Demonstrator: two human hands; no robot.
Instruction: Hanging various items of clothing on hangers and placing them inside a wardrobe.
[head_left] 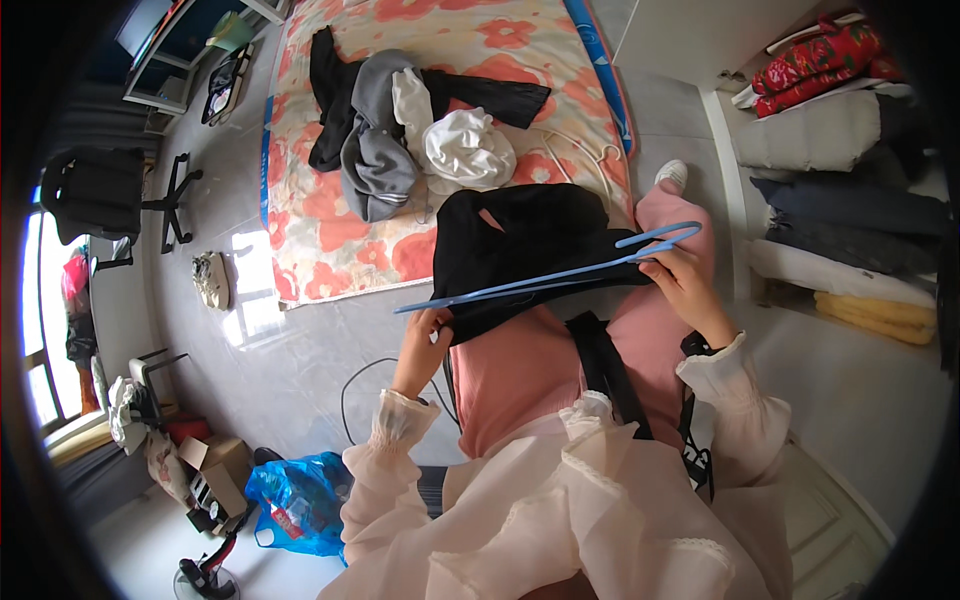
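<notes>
A blue plastic hanger [490, 293] lies across a black garment [520, 240] over the wearer's pink-trousered lap [510, 375]. The right hand's [682, 287] grip holds the hanger near its hook; the left hand's [425, 338] is closed on the garment's edge. Beyond, gray [380, 150] and white clothes [468, 148] lie heaped on a floral mattress [310, 265].

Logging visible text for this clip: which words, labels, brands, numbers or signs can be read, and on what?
No text is quoted here.
Blue mattress edge: pale marks, too small to read.
Red package in the blue bag: pale marks, too blurred to read.
Black item beside the pink trousers: bold white marks, not copied out.
Blue hanger and black clothing: none seen.
</notes>
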